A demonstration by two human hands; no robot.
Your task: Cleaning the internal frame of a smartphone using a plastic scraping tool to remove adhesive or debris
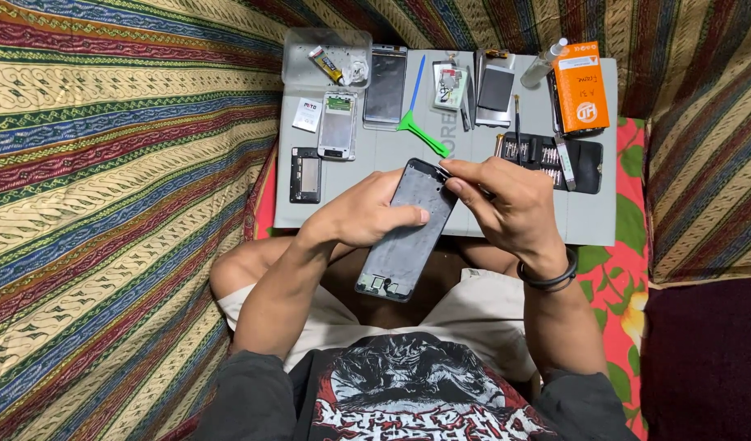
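So my left hand (367, 214) is wrapped around the phone frame (408, 230), thumb laid across its dark back, holding it tilted over my lap just off the near edge of the worktop (588, 224). My right hand (506, 204) is pinched together at the top corner of the frame, fingertips closed on something small there. Can't really tell if it's a tiny tool or just my nails working the edge, my fingers hide it. Black band on that wrist, if anyone cares.

I'd say I'm mid-teardown, working at that top corner. The next bit needs a steady left grip and a gentle, controlled pull from the right so nothing bends or snaps.

Further out on the grey worktop: a green plastic pry tool (422, 133) right behind the frame, a blue spudger (417, 77) beside it, and a black screwdriver bit case (551, 159) lying open to the right. To the left there's a small black phone part (305, 175), a white phone shell (338, 125) and a screen panel (386, 86). At the back sit a clear plastic box (325, 57) and an orange box (581, 86). Striped cloth (114, 163) all around.
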